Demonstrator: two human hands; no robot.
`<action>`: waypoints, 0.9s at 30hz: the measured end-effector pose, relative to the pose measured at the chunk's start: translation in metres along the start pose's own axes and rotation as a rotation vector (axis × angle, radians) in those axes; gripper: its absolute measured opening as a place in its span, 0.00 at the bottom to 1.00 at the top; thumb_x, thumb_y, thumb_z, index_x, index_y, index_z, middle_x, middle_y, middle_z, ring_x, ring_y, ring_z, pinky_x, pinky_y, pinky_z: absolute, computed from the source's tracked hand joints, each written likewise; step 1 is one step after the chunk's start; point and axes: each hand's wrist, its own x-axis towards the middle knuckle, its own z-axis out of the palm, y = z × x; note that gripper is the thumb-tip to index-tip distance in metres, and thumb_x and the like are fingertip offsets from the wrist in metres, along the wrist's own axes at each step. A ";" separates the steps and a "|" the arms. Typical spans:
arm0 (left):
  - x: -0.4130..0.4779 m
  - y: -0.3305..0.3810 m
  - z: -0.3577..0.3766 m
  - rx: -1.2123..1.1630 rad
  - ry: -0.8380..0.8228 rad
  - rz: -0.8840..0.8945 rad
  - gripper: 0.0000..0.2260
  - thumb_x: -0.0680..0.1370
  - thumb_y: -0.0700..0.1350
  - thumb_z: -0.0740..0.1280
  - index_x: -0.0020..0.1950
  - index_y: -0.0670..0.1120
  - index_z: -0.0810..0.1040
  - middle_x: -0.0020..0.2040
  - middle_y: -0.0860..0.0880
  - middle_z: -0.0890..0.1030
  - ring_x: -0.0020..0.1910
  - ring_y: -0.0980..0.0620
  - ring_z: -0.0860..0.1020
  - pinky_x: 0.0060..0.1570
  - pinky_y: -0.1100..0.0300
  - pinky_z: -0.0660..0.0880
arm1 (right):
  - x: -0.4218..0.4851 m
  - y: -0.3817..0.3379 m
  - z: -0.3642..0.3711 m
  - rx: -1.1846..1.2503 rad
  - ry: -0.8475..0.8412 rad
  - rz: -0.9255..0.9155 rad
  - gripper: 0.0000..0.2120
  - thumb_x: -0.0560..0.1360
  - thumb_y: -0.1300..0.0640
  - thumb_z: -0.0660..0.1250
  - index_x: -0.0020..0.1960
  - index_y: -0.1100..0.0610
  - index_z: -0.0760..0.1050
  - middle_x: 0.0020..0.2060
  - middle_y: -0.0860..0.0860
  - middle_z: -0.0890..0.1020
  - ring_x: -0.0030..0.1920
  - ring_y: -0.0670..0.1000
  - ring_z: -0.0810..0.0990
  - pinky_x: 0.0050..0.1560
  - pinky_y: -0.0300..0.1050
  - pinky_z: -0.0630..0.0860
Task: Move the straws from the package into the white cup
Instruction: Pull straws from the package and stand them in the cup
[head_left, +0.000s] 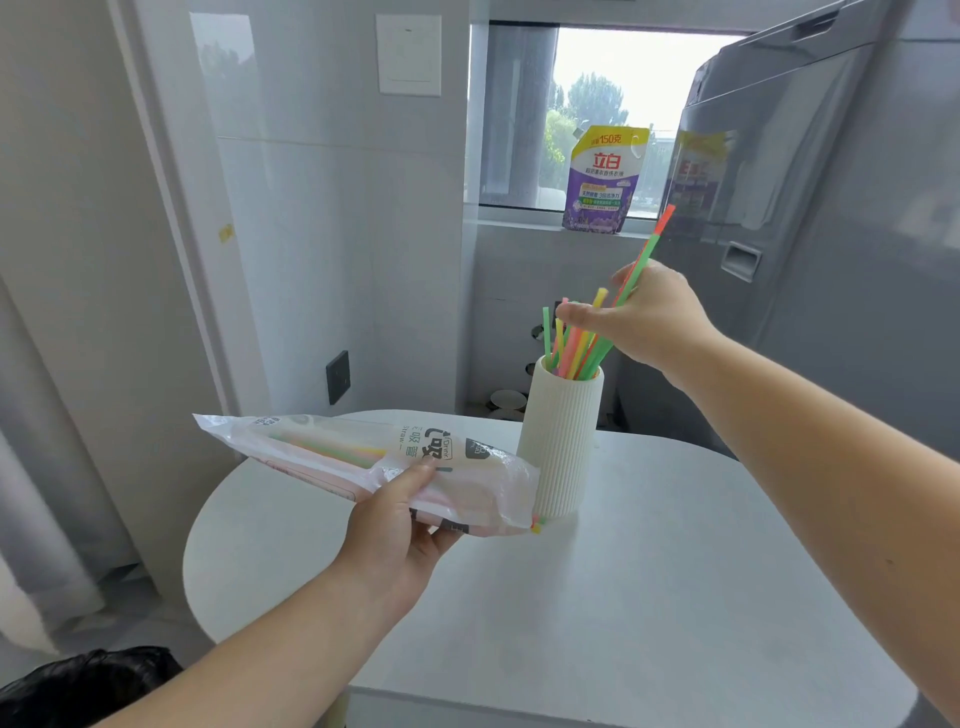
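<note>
A ribbed white cup (562, 441) stands upright on the white table (649, 571), with several coloured straws (569, 345) sticking out of its mouth. Just above the cup, my right hand (654, 317) grips a few green and orange straws (649, 244); their lower ends reach into the cup and their tips point up and right. My left hand (400, 525) holds the clear plastic straw package (363, 457) from below, left of the cup. The package lies nearly flat, its open end touching the cup's base, where a few straw tips (536, 526) poke out.
A purple detergent pouch (602, 182) stands on the window ledge behind. A grey appliance (810, 234) fills the right side, close to my right hand. A black bag (88, 686) lies at the lower left. A tiled wall rises behind the table.
</note>
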 end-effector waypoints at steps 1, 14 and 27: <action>0.000 0.000 0.000 -0.001 0.001 -0.001 0.12 0.80 0.37 0.69 0.63 0.43 0.81 0.48 0.44 0.89 0.40 0.49 0.88 0.33 0.55 0.83 | -0.001 0.000 0.001 0.057 0.000 0.001 0.33 0.63 0.33 0.78 0.55 0.53 0.70 0.49 0.50 0.78 0.51 0.53 0.79 0.45 0.47 0.78; -0.002 0.000 0.001 0.000 0.010 -0.008 0.12 0.79 0.37 0.69 0.62 0.44 0.81 0.49 0.44 0.89 0.42 0.48 0.88 0.33 0.54 0.83 | -0.004 -0.006 0.008 0.151 0.204 -0.307 0.29 0.83 0.53 0.61 0.80 0.47 0.54 0.58 0.48 0.80 0.48 0.46 0.82 0.46 0.41 0.74; -0.005 0.003 0.005 0.022 -0.008 0.011 0.09 0.79 0.38 0.70 0.59 0.44 0.82 0.43 0.46 0.88 0.37 0.51 0.87 0.32 0.55 0.83 | -0.080 0.009 0.014 0.012 0.363 -0.313 0.13 0.80 0.50 0.57 0.47 0.57 0.76 0.44 0.53 0.79 0.48 0.57 0.75 0.49 0.54 0.71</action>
